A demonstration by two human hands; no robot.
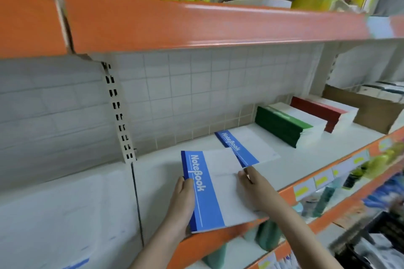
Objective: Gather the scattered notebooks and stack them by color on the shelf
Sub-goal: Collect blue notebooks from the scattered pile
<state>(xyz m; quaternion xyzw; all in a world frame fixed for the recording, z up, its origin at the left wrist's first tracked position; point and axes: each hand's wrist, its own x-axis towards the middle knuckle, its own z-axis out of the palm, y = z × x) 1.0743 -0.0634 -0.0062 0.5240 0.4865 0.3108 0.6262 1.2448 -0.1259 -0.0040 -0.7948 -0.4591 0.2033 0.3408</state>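
Already a green-spined stack and a red-spined stack sit toward the white shelf's back, while the left hand and right hand grip a blue-banded white notebook at the front edge, beside the lone blue one.

Left hand, right hand bare; forearms unsleeved, no jewellery

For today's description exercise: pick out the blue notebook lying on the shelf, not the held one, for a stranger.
Find the white shelf under the orange beam. Left of the green stack lies one flat blue notebook. Unlike the held notebook, no hand touches it, and it sits farther back.
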